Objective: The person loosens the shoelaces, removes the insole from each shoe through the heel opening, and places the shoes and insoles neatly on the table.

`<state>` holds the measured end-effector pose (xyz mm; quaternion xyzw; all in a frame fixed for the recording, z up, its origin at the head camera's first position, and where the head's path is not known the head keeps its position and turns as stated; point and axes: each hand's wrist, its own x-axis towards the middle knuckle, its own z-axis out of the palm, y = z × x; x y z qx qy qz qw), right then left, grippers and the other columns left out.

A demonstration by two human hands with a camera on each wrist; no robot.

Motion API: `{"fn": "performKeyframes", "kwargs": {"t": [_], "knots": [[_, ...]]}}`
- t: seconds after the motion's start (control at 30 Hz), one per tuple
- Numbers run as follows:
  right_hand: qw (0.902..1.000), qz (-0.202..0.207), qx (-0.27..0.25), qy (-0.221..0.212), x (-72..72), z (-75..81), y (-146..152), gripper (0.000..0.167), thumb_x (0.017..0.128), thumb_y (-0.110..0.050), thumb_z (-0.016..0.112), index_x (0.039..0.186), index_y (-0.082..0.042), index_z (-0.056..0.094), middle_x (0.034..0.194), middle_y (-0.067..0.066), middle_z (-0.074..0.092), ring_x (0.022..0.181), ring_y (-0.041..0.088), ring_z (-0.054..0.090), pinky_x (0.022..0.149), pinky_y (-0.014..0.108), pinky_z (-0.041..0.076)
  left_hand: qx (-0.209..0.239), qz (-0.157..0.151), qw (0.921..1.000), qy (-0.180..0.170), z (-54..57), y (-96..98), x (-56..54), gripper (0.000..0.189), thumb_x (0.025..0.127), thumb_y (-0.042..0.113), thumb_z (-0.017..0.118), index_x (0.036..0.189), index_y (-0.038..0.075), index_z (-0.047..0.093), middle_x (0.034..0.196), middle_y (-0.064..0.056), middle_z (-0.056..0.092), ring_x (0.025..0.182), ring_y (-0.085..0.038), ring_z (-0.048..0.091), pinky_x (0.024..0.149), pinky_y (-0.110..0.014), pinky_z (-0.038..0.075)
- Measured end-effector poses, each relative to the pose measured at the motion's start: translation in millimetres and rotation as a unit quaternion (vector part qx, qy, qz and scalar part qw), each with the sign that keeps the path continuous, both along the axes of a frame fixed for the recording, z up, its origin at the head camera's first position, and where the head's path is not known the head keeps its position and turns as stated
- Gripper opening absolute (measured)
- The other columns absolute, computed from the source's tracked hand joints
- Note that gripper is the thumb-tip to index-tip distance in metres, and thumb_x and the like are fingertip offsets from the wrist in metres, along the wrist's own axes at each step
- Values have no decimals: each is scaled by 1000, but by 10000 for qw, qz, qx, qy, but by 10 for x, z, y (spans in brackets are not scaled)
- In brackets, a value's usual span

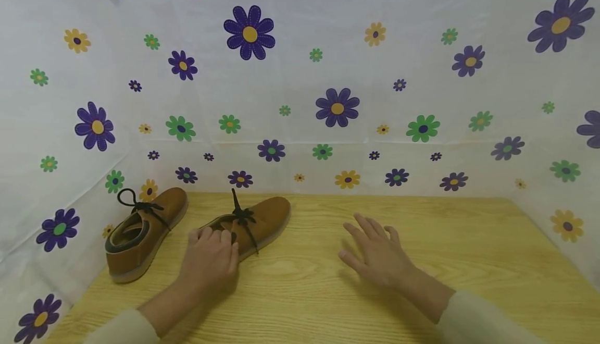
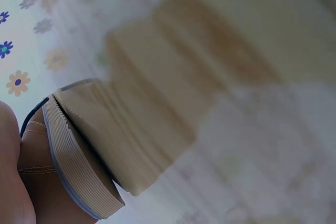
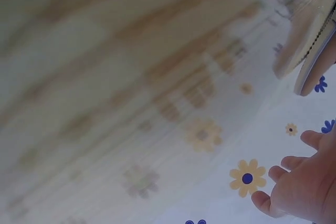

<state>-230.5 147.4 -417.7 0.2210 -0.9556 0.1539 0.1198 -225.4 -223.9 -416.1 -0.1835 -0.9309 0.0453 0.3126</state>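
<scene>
Resting on the wooden table (image 1: 422,260), toward its left side, is a brown suede shoe (image 1: 262,224) with dark laces (image 1: 241,216). The left hand (image 1: 208,258) lies over its heel end, fingers curled onto the opening; whether they truly clamp it is hard to say from here. The right hand (image 1: 375,255) hovers just over the tabletop to the shoe's right, fingers spread and holding nothing. A second matching shoe (image 1: 140,234) sits further left, beside the flowered cloth backdrop (image 1: 328,73).
</scene>
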Motion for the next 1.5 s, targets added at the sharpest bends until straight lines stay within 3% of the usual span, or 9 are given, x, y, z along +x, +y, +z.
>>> {"fn": "performKeyframes", "kwargs": {"t": [0.37, 0.7, 1.13, 1.5], "knots": [[10000, -9, 42, -85, -15, -18, -24, 65, 99, -57, 48, 150, -16, 46, 161, 11, 32, 146, 33, 33, 107, 68, 29, -107, -28, 9996, -250, -22, 170, -40, 30, 93, 30, 50, 72, 9, 48, 63, -3, 46, 70, -27, 47, 80, -49, 35], [9996, 42, -115, -250, -22, -15, -65, 64, 99, -55, 48, 150, -16, 46, 161, 13, 33, 146, 36, 33, 107, 68, 28, -172, -130, 9994, -261, -28, 284, -40, 29, 94, 30, 51, 73, 10, 48, 63, -2, 45, 71, -27, 48, 83, -50, 36], [9995, 204, -96, -229, -51, 4, -216, 63, 99, -53, 51, 149, -16, 46, 161, 12, 32, 145, 34, 33, 107, 67, 28, -218, -530, 9982, 172, -55, 449, -44, 29, 92, 29, 52, 73, 8, 49, 64, -3, 47, 69, -26, 47, 80, -48, 37], [9990, 272, 69, -339, -42, -13, -308, 66, 99, -56, 49, 152, -18, 42, 162, 12, 31, 147, 35, 32, 109, 68, 27, -179, -956, 9928, 705, -97, 574, -30, 29, 91, 30, 46, 71, 8, 46, 61, -3, 44, 65, -25, 42, 75, -45, 36]]}}
